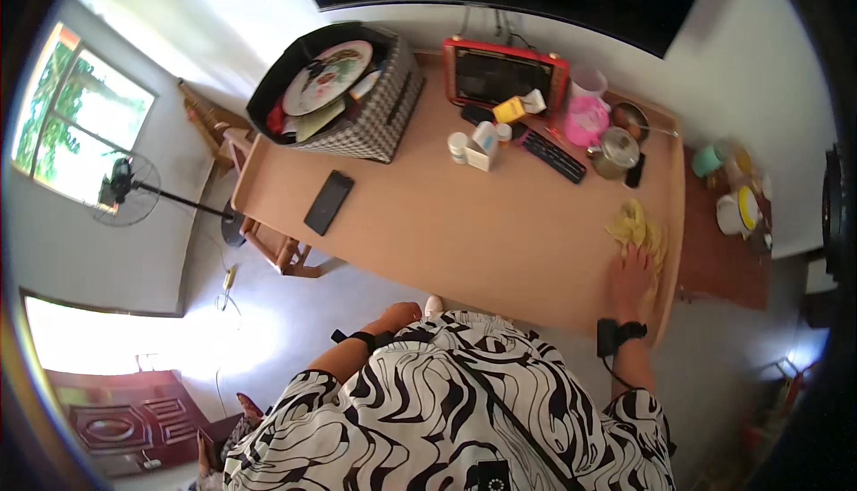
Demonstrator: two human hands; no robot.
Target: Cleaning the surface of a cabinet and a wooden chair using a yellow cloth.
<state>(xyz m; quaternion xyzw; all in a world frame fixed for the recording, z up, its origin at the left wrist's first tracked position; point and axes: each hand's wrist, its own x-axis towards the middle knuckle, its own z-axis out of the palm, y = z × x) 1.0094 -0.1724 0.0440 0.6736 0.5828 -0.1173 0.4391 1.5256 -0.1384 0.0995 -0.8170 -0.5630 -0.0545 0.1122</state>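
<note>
My right hand (pixel 631 278) lies on a crumpled yellow cloth (pixel 631 223) at the right end of a wooden table (pixel 469 243), close to its raised rim. The fingers press the cloth against the tabletop. Some of the cloth shows beyond my fingertips and along the rim side of the hand. Low in front of my body, my left hand (pixel 404 315) hangs by the table's front edge. Its fingers look curled and are partly hidden, and nothing shows in it. A dark smartphone (pixel 329 202) lies flat toward the table's left end.
At the back left stands a checkered basket (pixel 395 102) holding a floral plate (pixel 328 77). A red-framed screen device (pixel 505 76), white bottle (pixel 458 147), small white box (pixel 482 147), remote control (pixel 552 154), pink container (pixel 587 121) and lidded metal pot (pixel 614 153) line the back.
</note>
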